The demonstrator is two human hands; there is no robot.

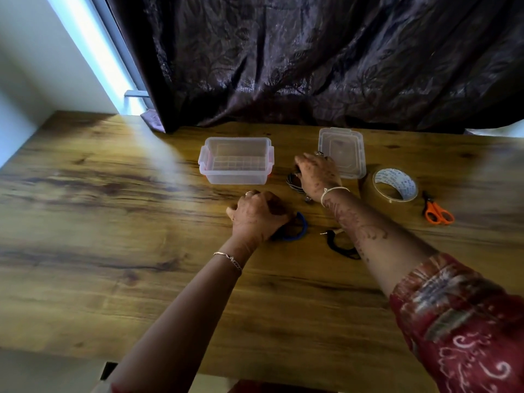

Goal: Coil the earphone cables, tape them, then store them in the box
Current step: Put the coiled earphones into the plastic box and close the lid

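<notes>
A clear plastic box (235, 177) stands open and empty at the middle of the wooden table, its lid (344, 146) lying flat to its right. My left hand (256, 215) rests fingers-down on a blue coiled cable (302, 231). My right hand (319, 174) is closed over a dark coiled cable (292, 181) between box and lid. A third, black cable (338, 246) lies loosely coiled under my right forearm, partly hidden. A roll of clear tape (395, 184) sits right of the lid.
Orange-handled scissors (436, 211) lie right of the tape roll. A dark curtain (312, 58) hangs along the table's far edge. The table's (99, 208) left half holds nothing.
</notes>
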